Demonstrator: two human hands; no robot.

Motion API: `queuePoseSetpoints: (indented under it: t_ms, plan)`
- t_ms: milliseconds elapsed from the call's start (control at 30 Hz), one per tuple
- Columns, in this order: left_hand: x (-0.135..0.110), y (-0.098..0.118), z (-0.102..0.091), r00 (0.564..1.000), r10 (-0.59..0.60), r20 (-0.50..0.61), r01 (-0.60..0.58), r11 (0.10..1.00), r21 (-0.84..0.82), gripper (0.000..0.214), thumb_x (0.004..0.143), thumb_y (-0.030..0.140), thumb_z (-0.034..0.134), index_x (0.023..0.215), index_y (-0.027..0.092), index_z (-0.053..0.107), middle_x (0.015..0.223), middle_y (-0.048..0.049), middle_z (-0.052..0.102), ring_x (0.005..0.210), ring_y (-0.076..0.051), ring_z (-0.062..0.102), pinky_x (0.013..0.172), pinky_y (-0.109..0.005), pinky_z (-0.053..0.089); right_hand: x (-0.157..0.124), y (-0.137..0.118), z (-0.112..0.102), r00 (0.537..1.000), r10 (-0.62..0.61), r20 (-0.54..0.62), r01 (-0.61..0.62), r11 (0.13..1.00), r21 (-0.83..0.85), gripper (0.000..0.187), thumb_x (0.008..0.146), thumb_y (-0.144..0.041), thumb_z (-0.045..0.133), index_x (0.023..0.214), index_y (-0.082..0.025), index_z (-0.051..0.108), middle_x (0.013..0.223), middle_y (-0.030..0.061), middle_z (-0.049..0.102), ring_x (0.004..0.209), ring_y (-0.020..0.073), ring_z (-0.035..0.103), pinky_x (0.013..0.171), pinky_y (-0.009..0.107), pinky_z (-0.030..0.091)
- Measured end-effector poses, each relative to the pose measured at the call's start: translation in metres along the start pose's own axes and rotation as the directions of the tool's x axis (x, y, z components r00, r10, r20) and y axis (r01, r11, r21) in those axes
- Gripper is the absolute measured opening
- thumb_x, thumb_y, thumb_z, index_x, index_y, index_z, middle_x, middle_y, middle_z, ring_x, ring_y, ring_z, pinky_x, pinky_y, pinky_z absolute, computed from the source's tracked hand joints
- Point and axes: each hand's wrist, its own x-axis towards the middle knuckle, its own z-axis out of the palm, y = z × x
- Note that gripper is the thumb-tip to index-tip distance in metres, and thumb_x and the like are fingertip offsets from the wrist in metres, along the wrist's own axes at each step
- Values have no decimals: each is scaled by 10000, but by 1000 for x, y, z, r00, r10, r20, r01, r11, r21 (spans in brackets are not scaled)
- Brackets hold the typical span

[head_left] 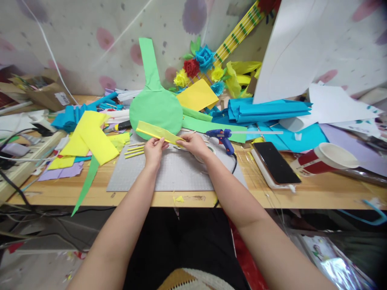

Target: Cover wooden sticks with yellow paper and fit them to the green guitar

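Note:
Both my hands hold a long strip of yellow paper (152,131) above the grey cutting mat (172,175). My left hand (155,150) pinches the strip near its middle. My right hand (193,144) pinches its right end. The strip slants up to the left, in front of a green round paper shape with a tall neck (155,106). Several thin yellow paper sticks (134,150) lie on the mat just left of my left hand. A blue glue gun (223,137) lies right of my right hand, and a roll of clear tape (208,151) sits under that hand.
A black phone (274,163) on a white box and a tipped red paper cup (323,159) lie at the right. Yellow paper sheets (90,139), blue crepe paper (266,110), paper flowers (199,66) and white sheets (302,48) crowd the back. Cables and a power strip (18,161) are at the left.

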Motion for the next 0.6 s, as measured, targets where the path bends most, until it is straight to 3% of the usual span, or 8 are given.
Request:
queuePoseSetpoints:
  t_ms: [133, 333, 600]
  plan:
    - [0, 1, 0, 1000, -17, 22, 18, 999, -31, 148, 658, 215, 651, 720, 120, 556, 645, -25, 640, 639, -132, 640, 648, -263, 514, 3, 7, 2, 999, 41, -25, -39, 998, 50, 195, 641, -258, 585, 788, -151, 655, 644, -13, 598, 589, 100, 511, 531, 193, 338]
    - [-2, 1, 0, 963, -193, 187, 194, 981, 17, 153, 661, 193, 659, 752, 83, 606, 749, -97, 664, 662, -159, 649, 670, -297, 517, 4, 8, 4, 1000, 19, -23, -14, 983, 182, 185, 637, -259, 574, 767, -140, 632, 659, -6, 594, 611, 103, 522, 550, 198, 367]
    - [-5, 0, 2, 984, -120, 131, 116, 993, 37, 131, 641, 181, 663, 665, 80, 584, 626, -64, 645, 580, -145, 640, 582, -248, 522, 2, 6, 6, 999, 5, -48, 1, 992, 128, 209, 623, -317, 595, 741, -145, 613, 611, -26, 541, 572, 92, 470, 510, 191, 328]
